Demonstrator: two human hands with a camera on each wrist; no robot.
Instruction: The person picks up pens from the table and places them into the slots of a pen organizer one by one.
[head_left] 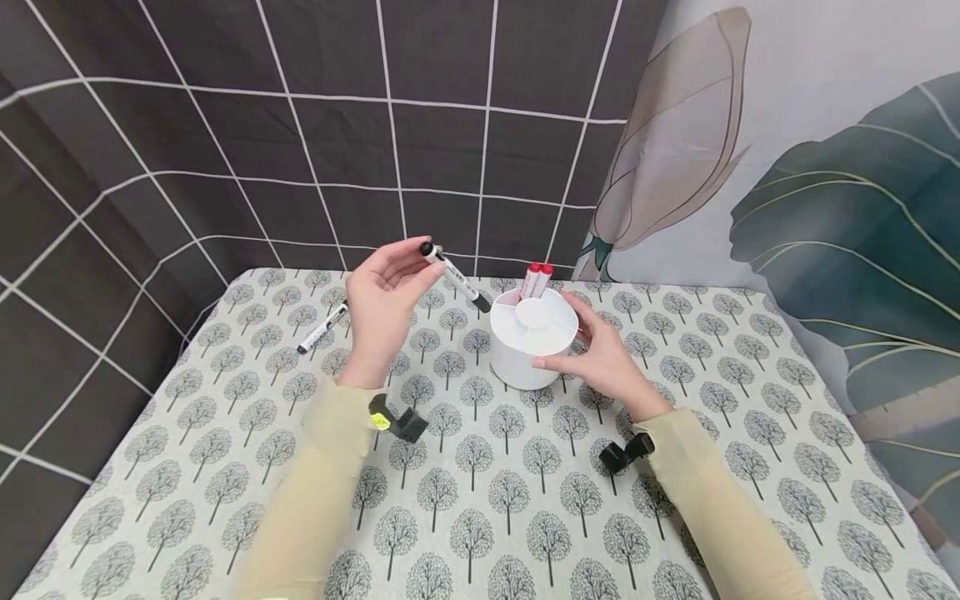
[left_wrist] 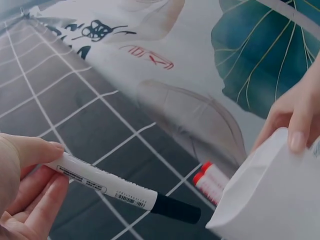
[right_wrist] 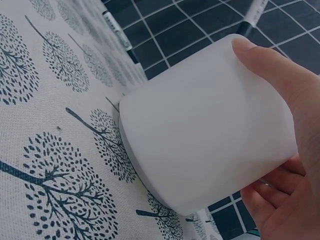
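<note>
Black-capped marker [head_left: 455, 277] held in the air, tilted, black end low and just short of the white holder's [head_left: 534, 342] rim. Left hand [head_left: 382, 302] pinches its upper end between thumb and fingertips [left_wrist: 47, 150]. Right hand [head_left: 603, 360] curls round the holder's side, thumb on the wall, holder standing on the table [head_left: 480, 467].

Two red-capped markers [head_left: 537, 279] fill the far compartment. To drop this one in cleanly: tip it nearer upright, line the low end over an open section, release only once past the rim. Keep the holder braced.

Another marker [head_left: 323, 327] lies on the cloth, left of the raised hand.
</note>
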